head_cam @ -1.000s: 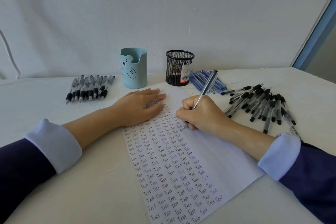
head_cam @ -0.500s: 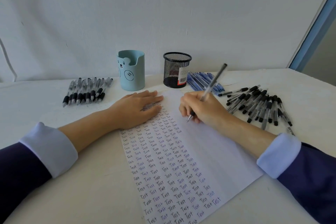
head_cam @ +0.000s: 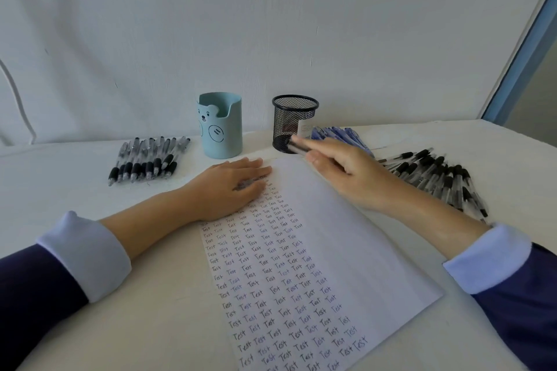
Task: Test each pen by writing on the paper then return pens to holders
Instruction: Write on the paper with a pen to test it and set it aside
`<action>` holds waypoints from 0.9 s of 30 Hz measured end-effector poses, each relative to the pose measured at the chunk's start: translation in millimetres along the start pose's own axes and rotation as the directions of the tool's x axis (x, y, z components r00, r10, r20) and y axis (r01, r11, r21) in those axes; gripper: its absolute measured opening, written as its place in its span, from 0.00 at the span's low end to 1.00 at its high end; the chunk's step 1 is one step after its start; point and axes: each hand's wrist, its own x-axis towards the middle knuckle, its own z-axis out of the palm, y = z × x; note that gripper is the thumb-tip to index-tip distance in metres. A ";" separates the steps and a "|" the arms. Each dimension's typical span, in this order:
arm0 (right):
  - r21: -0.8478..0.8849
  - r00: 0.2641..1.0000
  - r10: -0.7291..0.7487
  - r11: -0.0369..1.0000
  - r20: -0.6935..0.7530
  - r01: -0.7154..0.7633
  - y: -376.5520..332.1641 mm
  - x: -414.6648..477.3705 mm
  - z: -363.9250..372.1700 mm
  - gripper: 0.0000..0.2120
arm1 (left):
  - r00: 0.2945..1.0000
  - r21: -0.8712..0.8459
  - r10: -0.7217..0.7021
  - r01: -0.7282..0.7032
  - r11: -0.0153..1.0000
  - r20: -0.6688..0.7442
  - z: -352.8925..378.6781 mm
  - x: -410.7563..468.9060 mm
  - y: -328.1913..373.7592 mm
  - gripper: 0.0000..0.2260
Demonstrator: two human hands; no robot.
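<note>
While the left hand (head_cam: 229, 187) lies flat with straight fingers, pressing down the far left corner of the paper (head_cam: 346, 250), the right hand (head_cam: 340, 166) is out past the sheet's far edge with its fingers curled round a pen (head_cam: 297, 146). That pen is blurred, and its free end sits right in front of the foot of the black mesh holder (head_cam: 294, 122); whether it touches the mesh, I can't tell. The paper lies in the middle of the table (head_cam: 90, 340), its left half packed with rows of the word "Test", its right half bare. Next to the mesh holder, near the table's far edge, stands a pale blue bear holder (head_cam: 221, 126). Towards the far left, a tidy row of black pens (head_cam: 147, 163) lies side by side. Just beyond the right hand, beside the mesh holder, sits a bunch of blue pens (head_cam: 340, 134), and over by the right edge a loose pile of black pens (head_cam: 437, 178) is spread out.
</note>
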 end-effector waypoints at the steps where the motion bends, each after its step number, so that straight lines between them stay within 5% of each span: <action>1: -0.065 0.999 -0.025 0.998 0.021 0.027 3.1 -0.3 2.5 0.18 | 1.000 -0.003 0.001 -0.001 1.000 -0.003 0.2 -0.1 -0.5 0.20; 6: -0.319 0.977 -0.102 0.934 0.188 0.160 14.4 -3.5 12.0 0.17 | 1.000 -0.015 0.008 -0.008 1.000 -0.017 0.4 0.0 -0.7 0.19; 11: -0.493 0.899 0.171 0.868 0.403 0.055 8.1 -8.7 9.2 0.20 | 1.000 -0.008 0.019 -0.019 1.000 -0.018 1.1 0.2 -0.9 0.19; 15: -0.523 0.971 0.164 0.851 0.173 -0.051 16.7 -0.4 -9.0 0.19 | 0.999 -0.004 0.024 -0.024 1.000 -0.030 0.5 1.0 0.1 0.18; 19: -0.676 0.958 0.269 0.687 -0.101 -0.265 47.8 3.9 -41.5 0.18 | 0.994 -0.190 0.061 -0.079 0.979 -0.095 -2.5 -2.2 7.8 0.27; 24: -0.759 0.909 0.400 0.555 -0.115 -0.340 68.4 1.2 -56.6 0.12 | 0.991 -0.287 0.131 -0.127 0.949 -0.004 -6.1 -9.0 31.1 0.20; 27: -0.783 0.911 0.402 0.537 -0.091 -0.315 71.1 1.4 -56.4 0.11 | 0.990 -0.300 0.116 -0.133 0.944 -0.077 -2.9 -7.8 38.1 0.11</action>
